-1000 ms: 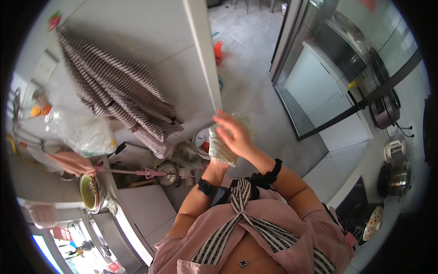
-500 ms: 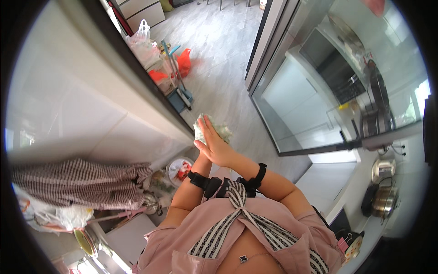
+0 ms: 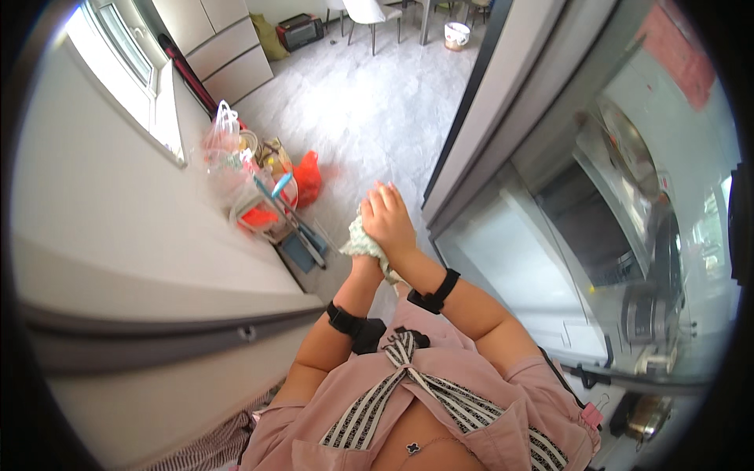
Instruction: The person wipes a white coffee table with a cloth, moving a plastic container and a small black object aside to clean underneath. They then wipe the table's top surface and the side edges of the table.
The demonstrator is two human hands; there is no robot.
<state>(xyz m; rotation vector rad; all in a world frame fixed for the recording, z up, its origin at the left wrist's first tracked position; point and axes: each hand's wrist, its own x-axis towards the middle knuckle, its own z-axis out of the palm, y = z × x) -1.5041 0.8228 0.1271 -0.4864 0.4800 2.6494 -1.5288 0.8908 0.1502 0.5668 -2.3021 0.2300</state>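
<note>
At the far left, a smooth pale wall (image 3: 94, 204) bends with the lens beneath a bright, framed window (image 3: 126, 59). Low down hangs a piece of ribbed, striped fabric (image 3: 208, 439). Flat-fronted drawers (image 3: 236, 74) stand beyond, with a limp olive sack (image 3: 269, 39) beside them. Crinkled, see-through plastic bags (image 3: 222, 140) sit against the wall, a glossy red bag (image 3: 309, 179) next to them and a blue-grey dustpan (image 3: 302, 255) in front.

At the centre, the left hand (image 3: 367, 260) is mostly hidden behind a pale green cloth (image 3: 357, 239), so I cannot tell how far its fingers are closed. The cloth, soft, bumpy and creased, lies between the two hands, one end drooping under the right wrist. The right hand (image 3: 390, 220) lies over it, palm down, fingers together and fairly straight, resting on the cloth rather than wrapped round it. Both forearms wear matt black bands (image 3: 440, 294) above a soft pink top (image 3: 353, 377) with a knotted, striped ribbon (image 3: 404, 345).

Grey, marbled floor (image 3: 369, 102) stretches beyond, up to a smooth white chair (image 3: 373, 12) and a round tub (image 3: 456, 35). At right stands a glossy glass door (image 3: 503, 235); below it, a rounded metal pot (image 3: 650, 416).
</note>
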